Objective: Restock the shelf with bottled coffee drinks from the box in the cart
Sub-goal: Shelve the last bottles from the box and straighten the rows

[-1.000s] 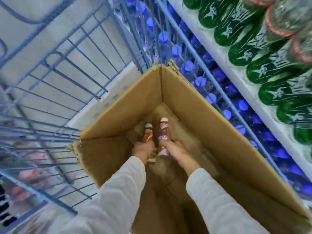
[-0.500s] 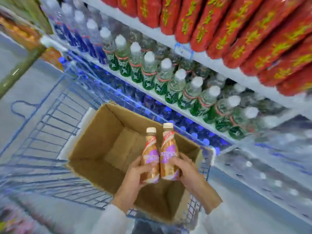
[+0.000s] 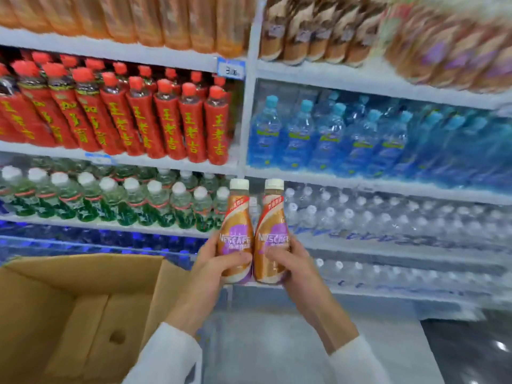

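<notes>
Two brown and purple coffee bottles with cream caps stand upright side by side in front of the shelves. My left hand (image 3: 213,268) grips the left coffee bottle (image 3: 236,223) around its lower half. My right hand (image 3: 291,263) grips the right coffee bottle (image 3: 272,225) the same way. The two bottles touch each other. The open cardboard box (image 3: 83,275) sits at the lower left, its inside mostly hidden from here. Similar brown coffee bottles (image 3: 310,31) stand on the top shelf at the upper right.
Shelves fill the view: red-labelled bottles (image 3: 166,120) upper left, green-labelled bottles (image 3: 110,198) below them, blue water bottles (image 3: 332,134) on the right, clear water bottles (image 3: 388,217) lower right. A white upright (image 3: 249,112) divides the shelving. Grey floor lies below.
Both hands lifted the two coffee bottles out of the box and raised them in front of the shelves. The view swung up from the cart to the shelving.
</notes>
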